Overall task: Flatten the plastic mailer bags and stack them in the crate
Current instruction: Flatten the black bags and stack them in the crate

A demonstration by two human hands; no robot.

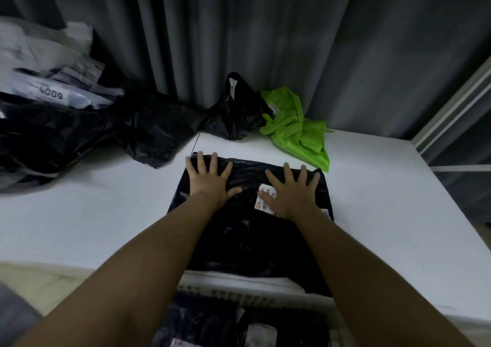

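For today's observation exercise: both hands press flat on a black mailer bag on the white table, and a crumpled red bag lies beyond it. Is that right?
One detail is wrong. The crumpled bag beyond the black mailer bag is bright green, not red, as the head view shows. The left hand and right hand do press flat on it, on the white table.

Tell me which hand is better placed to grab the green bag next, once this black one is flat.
Probably the right hand. It presses the black mailer near its far right corner, beside the crumpled green bag. The left hand lies flat further left, nearer the crumpled black bag.
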